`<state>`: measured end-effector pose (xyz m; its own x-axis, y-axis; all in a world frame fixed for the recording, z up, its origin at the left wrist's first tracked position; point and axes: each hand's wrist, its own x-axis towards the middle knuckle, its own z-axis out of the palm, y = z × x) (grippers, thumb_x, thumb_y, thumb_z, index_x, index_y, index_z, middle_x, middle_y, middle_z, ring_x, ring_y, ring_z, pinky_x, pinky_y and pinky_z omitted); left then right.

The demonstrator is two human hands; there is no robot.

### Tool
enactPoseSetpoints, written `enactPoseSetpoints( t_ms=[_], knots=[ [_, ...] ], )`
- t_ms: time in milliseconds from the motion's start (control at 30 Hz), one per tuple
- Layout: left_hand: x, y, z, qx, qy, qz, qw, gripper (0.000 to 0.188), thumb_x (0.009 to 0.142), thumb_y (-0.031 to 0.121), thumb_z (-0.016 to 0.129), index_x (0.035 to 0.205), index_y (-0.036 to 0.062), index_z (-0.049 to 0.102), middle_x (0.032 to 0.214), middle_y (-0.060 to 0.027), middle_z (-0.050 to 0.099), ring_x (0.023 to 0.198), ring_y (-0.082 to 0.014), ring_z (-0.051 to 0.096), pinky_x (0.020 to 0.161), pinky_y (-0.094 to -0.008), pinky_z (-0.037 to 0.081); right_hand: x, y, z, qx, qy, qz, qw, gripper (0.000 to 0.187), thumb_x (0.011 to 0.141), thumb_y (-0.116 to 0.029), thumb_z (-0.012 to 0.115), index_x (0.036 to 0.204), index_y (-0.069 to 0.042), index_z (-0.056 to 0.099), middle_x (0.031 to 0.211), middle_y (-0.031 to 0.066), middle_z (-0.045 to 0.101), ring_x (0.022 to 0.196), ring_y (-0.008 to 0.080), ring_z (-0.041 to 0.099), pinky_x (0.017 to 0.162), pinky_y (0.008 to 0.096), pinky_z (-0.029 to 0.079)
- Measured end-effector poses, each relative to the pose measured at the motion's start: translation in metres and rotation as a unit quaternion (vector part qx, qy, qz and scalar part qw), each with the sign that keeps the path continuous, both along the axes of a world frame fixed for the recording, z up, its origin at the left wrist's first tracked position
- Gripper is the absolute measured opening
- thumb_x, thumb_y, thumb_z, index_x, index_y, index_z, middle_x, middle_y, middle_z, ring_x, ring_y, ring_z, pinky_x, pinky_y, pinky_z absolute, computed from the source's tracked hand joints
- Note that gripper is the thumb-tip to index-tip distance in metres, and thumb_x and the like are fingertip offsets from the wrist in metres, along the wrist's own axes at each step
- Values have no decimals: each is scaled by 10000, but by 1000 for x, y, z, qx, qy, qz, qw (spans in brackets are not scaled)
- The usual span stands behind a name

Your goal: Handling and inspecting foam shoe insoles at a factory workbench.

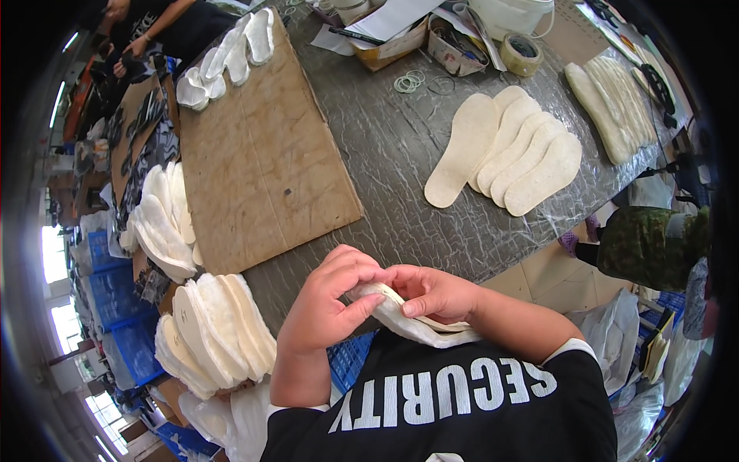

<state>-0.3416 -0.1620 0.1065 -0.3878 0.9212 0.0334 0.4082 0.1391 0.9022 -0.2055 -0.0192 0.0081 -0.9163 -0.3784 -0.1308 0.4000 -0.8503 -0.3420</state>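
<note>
Close to my chest, at the table's near edge, I hold a small stack of cream, fleecy shoe insoles (412, 329). My left hand (331, 296) grips their upper end between thumb and fingers. The right hand (435, 295) pinches the same end from the other side, with its thumb on the edge. How many layers lie in the stack I cannot tell. Beyond my hands, a fan of flat cream insoles (504, 146) rests on the table. Left of me stands a thick bundle of fleecy insoles (219, 331).
A brown board (262, 154) lies on the plastic-covered table (385, 192), with white fleecy insoles (231, 54) along its far edge. Farther back are a box of papers (392, 38), a tape roll (521, 55) and rubber bands (410, 81). Another person (162, 31) works at the far left.
</note>
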Motion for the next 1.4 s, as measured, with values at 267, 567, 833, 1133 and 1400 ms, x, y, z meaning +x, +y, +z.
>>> enactPoseSetpoints(
  t_ms=[267,567,833,1133,1400],
  knots=[
    [-2,-3,-5,-20,-67,-26,997,176,740,17,670,911,-20,653,860,-95,631,858,-233,568,757,-328,460,2,-3,-3,-18,20,22,999,549,824,-173,769,1276,-49,484,1164,32,564,1097,133,532,970,301,420],
    [-3,-6,-13,-20,-139,-32,990,136,734,-11,640,869,-16,651,856,-88,643,841,-188,589,770,-307,465,4,-4,-5,-22,26,42,999,508,847,-169,745,1271,-47,493,1171,35,565,1114,135,523,984,304,412],
    [3,-24,-30,-66,-347,112,929,99,847,-26,614,941,-46,636,891,-36,629,848,-98,583,761,-236,466,-2,21,-5,79,93,94,988,779,805,-398,773,1371,5,419,1261,84,546,1197,181,499,1049,336,369],
    [12,-60,-94,29,-488,272,829,136,926,3,579,1056,-13,612,947,-50,644,859,-117,610,799,-257,497,-35,61,-20,379,213,320,842,960,705,-476,822,1417,-11,377,1205,185,618,1108,269,605,958,371,450],
    [22,-95,-150,42,-463,359,809,132,926,10,576,1055,-11,594,996,-80,649,901,-160,638,825,-293,522,-71,51,-31,591,216,333,702,751,684,-294,823,1328,-83,500,1078,158,670,980,319,647,863,397,491]
  ],
)
